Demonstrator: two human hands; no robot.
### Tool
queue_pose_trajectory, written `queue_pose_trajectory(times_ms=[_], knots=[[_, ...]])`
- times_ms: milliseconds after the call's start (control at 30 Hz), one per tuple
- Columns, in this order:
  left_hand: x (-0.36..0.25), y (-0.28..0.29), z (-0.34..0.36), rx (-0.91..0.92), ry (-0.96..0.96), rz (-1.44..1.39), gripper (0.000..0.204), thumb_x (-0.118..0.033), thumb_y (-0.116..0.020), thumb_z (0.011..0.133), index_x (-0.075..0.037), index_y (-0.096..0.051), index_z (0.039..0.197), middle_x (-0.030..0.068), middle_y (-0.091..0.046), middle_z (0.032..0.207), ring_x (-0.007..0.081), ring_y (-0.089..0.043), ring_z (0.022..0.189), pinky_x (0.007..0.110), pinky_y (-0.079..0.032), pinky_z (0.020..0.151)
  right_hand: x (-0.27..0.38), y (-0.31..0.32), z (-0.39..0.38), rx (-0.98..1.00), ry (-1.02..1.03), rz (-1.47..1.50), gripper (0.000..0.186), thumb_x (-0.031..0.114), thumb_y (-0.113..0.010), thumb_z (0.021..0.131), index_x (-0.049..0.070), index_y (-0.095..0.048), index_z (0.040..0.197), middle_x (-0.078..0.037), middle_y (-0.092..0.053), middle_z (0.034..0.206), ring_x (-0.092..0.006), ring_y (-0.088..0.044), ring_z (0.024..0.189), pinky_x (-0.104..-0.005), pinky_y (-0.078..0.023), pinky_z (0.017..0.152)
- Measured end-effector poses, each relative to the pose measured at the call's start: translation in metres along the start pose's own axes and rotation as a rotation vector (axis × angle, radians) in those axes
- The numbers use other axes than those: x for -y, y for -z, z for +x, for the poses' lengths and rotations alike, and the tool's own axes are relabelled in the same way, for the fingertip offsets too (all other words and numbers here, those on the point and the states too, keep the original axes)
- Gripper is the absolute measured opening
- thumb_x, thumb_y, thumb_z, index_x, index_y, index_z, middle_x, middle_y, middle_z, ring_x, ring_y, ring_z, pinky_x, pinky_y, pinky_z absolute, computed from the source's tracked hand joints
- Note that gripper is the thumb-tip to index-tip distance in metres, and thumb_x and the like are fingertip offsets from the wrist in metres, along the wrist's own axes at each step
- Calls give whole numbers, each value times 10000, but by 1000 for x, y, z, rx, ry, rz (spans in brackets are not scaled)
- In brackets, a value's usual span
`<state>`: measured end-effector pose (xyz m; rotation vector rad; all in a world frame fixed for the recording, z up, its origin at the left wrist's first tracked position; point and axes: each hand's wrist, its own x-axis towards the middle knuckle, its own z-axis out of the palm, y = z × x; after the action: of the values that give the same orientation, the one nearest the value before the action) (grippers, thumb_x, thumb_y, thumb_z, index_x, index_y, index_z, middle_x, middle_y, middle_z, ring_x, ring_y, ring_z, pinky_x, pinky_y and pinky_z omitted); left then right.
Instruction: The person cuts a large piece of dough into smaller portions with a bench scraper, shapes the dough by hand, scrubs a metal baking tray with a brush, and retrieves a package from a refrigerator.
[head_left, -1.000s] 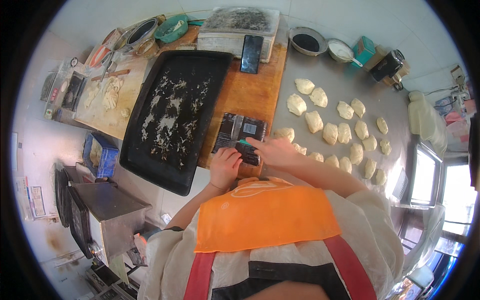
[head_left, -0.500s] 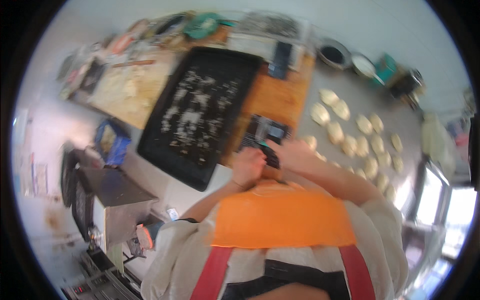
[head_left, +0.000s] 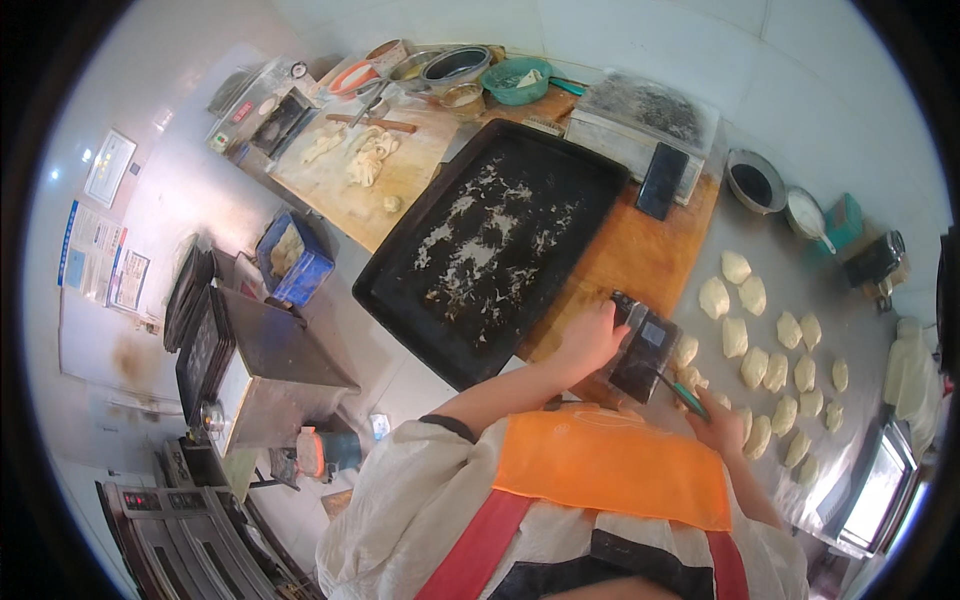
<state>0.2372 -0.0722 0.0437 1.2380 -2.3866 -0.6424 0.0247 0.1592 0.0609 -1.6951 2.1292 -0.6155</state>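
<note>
My left hand (head_left: pixel 597 338) is closed on the left edge of a small black rectangular box (head_left: pixel 632 366) with a greyish square patch on top. The box is at the near edge of the wooden board (head_left: pixel 640 245), close to my body. Just right of it, my right hand (head_left: pixel 716 422) grips a slim green-handled tool (head_left: pixel 690 400). Its thin dark end points toward the box, and its exact kind is unclear. Left of my hands lies a large black baking tray (head_left: pixel 400 290) with pale flour-like patches. Several pale dough pieces (head_left: pixel 754 368) sit on the metal table beyond my right hand.
A dark phone (head_left: pixel 662 180) leans by a floury scale (head_left: pixel 640 110). Bowls, including a green one (head_left: pixel 516 82), line the back wall. Dough scraps (head_left: pixel 372 155) and a rolling pin (head_left: pixel 372 123) lie at the far left. A blue crate (head_left: pixel 305 282) stands lower left.
My right hand has drawn away from the box to the right, the green-handled tool now plainly in it. My left hand stays at the box. The whole view has swung, shifting things rightward.
</note>
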Motion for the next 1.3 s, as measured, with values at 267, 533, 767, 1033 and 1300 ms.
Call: queue_pose_trajectory(times_ms=[267, 533, 767, 1033, 1300], knots=[[-38, 2, 37, 385, 99, 168, 457, -399, -804, 709, 3, -702, 900, 220, -692, 912, 373, -672, 881, 454, -530, 762, -26, -32, -16, 57, -151, 35, 315, 292, -718, 773, 82, -644, 996, -153, -667, 778, -350, -661, 696, -436, -522, 640], [3, -23, 56, 462, 78, -9, 183, -216, -634, 703, -43, -689, 681, 194, -672, 737, 358, -667, 714, 459, -524, 682, 53, 32, 14, 126, -384, 352, 533, 261, -616, 822, 69, -515, 1309, -238, -674, 927, -407, -655, 858, -450, -515, 771], [4, -7, 52, 644, 253, -665, 185, -106, -600, 866, -34, -588, 696, 67, -633, 609, 133, -592, 504, 257, -423, 444, 92, 6, 67, 80, -392, 614, 614, 222, -542, 832, 78, -433, 1419, -253, -665, 882, -385, -656, 806, -443, -510, 775], [14, -4, 52, 636, 340, -873, 183, -113, -596, 882, -49, -572, 711, 61, -615, 622, 137, -572, 495, 249, -405, 438, 105, -24, 104, 124, -369, 411, 642, 193, -524, 797, 79, -434, 1423, -288, -664, 929, -409, -657, 881, -476, -519, 833], [23, -10, 44, 600, 338, -1006, 167, -109, -588, 880, -54, -573, 722, 54, -604, 618, 136, -568, 497, 244, -410, 443, 104, -21, 94, 135, -262, 300, 641, 192, -545, 810, 91, -428, 1433, -260, -652, 776, -400, -648, 745, -469, -516, 734]])
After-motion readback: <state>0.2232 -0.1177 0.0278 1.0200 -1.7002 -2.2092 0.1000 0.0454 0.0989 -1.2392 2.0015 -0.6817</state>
